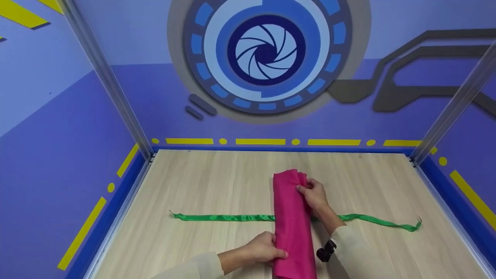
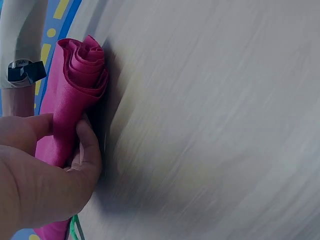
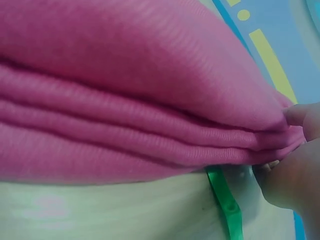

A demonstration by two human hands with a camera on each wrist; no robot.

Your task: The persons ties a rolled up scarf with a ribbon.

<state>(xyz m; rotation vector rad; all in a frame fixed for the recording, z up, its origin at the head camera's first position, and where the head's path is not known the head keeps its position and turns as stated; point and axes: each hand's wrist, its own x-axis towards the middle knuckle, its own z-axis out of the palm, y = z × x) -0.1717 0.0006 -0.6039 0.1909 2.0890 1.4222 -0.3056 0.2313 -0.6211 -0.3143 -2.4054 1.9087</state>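
A bright pink cloth (image 1: 293, 224), folded and rolled into a long bundle, lies lengthwise across a green ribbon (image 1: 228, 217). My left hand (image 1: 263, 248) pinches the cloth's near left side, thumb on top; the left wrist view shows thumb and fingers gripping the rolled cloth (image 2: 65, 110) close to its spiral end. At the far right edge my right hand (image 1: 314, 193) grips the cloth, with the thumb on its upper face. Stacked folds of the cloth (image 3: 150, 130) fill the right wrist view. The ribbon's middle is hidden beneath the bundle.
The wooden tabletop (image 1: 201, 182) is bordered by blue printed panels and metal posts. Each ribbon end stretches out sideways, the right one (image 1: 410, 228) curling up at its tip. A small black camera (image 1: 326, 251) sits on the right wrist.
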